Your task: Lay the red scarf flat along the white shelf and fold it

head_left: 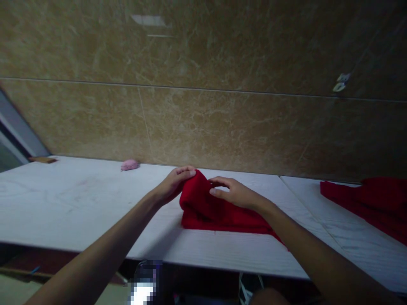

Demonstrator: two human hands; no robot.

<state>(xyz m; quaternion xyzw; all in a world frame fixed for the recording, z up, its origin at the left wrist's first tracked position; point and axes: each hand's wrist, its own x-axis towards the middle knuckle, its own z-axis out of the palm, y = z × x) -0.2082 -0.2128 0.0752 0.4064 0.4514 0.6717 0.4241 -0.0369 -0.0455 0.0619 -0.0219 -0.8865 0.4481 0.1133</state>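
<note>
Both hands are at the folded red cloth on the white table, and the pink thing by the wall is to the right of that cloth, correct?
Not quite. The head view shows the pink thing by the wall to the left of the folded red cloth, not the right. The left hand and right hand are at that cloth on the white table.

The light is rather dim; the wall [222, 127] shows a pale glare [149, 20], and a soft shadow [165, 241] lies on the table [79, 212].
</note>
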